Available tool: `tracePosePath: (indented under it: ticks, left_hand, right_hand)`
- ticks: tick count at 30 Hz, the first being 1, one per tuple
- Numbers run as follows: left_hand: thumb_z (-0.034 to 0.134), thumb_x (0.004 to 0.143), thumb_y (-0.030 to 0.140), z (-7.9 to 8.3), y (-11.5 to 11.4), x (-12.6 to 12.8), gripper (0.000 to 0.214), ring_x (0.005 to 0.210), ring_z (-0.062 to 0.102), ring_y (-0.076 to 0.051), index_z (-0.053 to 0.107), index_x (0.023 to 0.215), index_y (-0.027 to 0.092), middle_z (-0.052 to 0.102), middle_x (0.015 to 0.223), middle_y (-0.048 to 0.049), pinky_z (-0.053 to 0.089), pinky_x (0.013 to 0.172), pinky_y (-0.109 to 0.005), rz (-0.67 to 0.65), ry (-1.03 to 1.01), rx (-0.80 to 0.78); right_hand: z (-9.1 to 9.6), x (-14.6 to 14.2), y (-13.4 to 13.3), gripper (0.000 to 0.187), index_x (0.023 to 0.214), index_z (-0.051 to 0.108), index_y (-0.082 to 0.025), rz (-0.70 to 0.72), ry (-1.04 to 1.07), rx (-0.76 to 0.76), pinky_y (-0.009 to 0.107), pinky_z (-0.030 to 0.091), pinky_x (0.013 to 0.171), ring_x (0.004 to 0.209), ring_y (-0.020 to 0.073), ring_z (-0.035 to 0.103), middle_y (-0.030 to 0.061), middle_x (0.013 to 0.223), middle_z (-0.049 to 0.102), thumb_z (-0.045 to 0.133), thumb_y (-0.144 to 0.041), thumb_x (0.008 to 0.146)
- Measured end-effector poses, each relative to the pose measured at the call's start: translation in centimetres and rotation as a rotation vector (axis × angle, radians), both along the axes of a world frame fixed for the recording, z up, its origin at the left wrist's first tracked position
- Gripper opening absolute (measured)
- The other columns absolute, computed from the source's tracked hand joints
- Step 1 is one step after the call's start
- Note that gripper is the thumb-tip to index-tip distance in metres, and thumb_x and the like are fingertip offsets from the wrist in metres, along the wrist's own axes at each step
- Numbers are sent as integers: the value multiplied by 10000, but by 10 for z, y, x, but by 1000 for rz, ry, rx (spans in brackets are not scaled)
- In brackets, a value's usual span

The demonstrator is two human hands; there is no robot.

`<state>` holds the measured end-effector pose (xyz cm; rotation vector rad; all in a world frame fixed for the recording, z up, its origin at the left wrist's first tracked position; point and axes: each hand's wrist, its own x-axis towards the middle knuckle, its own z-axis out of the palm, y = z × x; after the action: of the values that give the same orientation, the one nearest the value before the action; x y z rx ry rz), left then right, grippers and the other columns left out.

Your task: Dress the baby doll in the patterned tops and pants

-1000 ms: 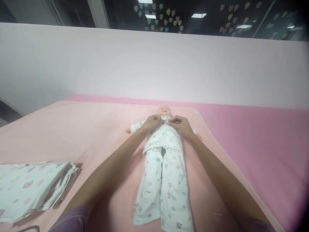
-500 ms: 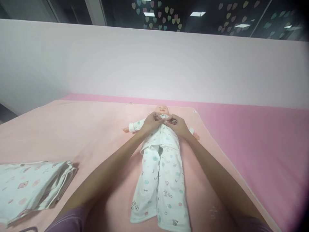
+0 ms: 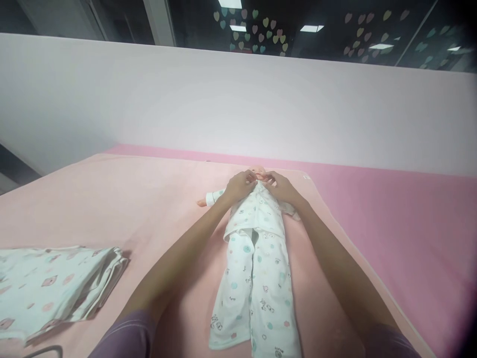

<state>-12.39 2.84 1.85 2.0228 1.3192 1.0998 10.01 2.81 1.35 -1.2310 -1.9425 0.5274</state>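
A baby doll [image 3: 257, 172] lies on its back on a pale pink blanket [image 3: 112, 199], dressed in a white printed top [image 3: 259, 211] and matching long trousers [image 3: 257, 293]. My left hand [image 3: 240, 185] pinches the top's collar on the left side of the doll's neck. My right hand [image 3: 282, 188] pinches the collar on the other side. Both hands' fingers are curled and meet at the neck opening, hiding most of the doll's face. One doll arm pokes out to the left of my left wrist.
A folded white printed cloth [image 3: 52, 291] lies at the near left on the blanket. A darker pink mattress [image 3: 391, 214] stretches to the right. A white partition wall [image 3: 238, 99] runs behind, with dark glass bearing heart stickers above it.
Both hands have slid slightly up from the doll's chest to the collar at its neck, now covering more of the face. The camera view has shifted a little.
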Motion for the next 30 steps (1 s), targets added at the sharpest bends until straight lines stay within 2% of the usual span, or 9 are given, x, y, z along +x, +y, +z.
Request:
tracePosePath:
  ticks: [5, 12, 18, 25, 30]
  left_hand:
    - [750, 966, 306, 2, 10, 3, 85, 987, 697, -271, 814, 1005, 266, 772, 1048, -75, 494, 902, -331, -31, 115, 82]
    - [677, 1014, 310, -7, 12, 4, 204, 948, 726, -255, 856, 1087, 244, 836, 1108, -70, 499, 905, -324, -63, 71, 120]
    - [694, 1005, 317, -11, 13, 2, 214, 848, 718, -220, 875, 1083, 234, 852, 1049, -58, 510, 888, -305, -79, -21, 72]
    - [693, 981, 307, -10, 16, 0, 217, 783, 696, -202, 875, 1074, 234, 850, 1026, -47, 503, 786, -297, -125, -45, 14]
    - [701, 969, 302, -11, 17, 0, 211, 760, 683, -189, 872, 1064, 224, 848, 1017, -50, 513, 785, -295, -117, -64, 24]
  right_hand:
    - [3, 9, 16, 244, 1051, 784, -234, 37, -60, -89, 370, 532, 839, 895, 223, 633, 62, 1073, 769, 771, -430, 907]
    - [-9, -4, 11, 376, 1031, 735, -252, 30, 231, -62, 363, 537, 863, 1021, 243, 685, 51, 1111, 776, 795, -600, 902]
    - [-20, -10, 18, 396, 1030, 739, -243, -9, 266, -72, 391, 562, 938, 1066, 258, 713, 66, 1104, 790, 813, -603, 885]
    - [-20, -13, 15, 413, 1018, 733, -242, -38, 317, -91, 402, 583, 952, 1044, 260, 725, 74, 1077, 793, 857, -594, 840]
    - [-21, -11, 16, 440, 993, 735, -236, -47, 350, -163, 414, 587, 996, 1080, 268, 737, 83, 1088, 803, 897, -597, 800]
